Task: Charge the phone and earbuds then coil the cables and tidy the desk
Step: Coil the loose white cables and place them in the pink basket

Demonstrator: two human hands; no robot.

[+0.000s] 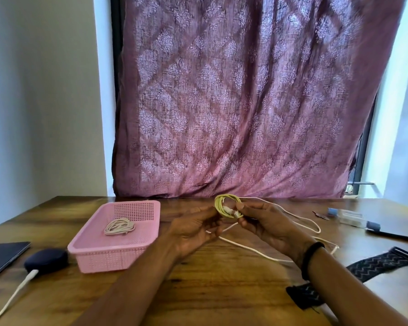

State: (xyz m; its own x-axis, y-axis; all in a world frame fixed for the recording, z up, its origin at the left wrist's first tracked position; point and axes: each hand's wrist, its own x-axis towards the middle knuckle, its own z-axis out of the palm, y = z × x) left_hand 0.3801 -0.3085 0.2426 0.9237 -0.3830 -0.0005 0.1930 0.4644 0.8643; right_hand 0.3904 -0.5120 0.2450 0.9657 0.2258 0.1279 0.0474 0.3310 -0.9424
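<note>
Both my hands hold a small coil of yellow-green cable point(224, 203) above the middle of the wooden desk point(222, 290). My left hand point(193, 231) pinches its left side, and my right hand point(264, 222) grips the coil's white plug end. A long white cable point(299, 221) lies loose on the desk under and behind my right hand. The pink basket point(97, 245) at the left holds one coiled white cable point(119, 227). At the far left lie a dark phone point(3, 255) and a navy earbuds case point(46, 258) with a white charging cable point(14, 292) plugged into it.
A patterned black strap point(382, 262) and a dark fabric piece point(304, 296) lie at the right front. A laptop edge point(396, 234) and a clear box with blue ends point(353, 218) sit at the far right. A purple curtain point(233, 102) hangs behind the desk.
</note>
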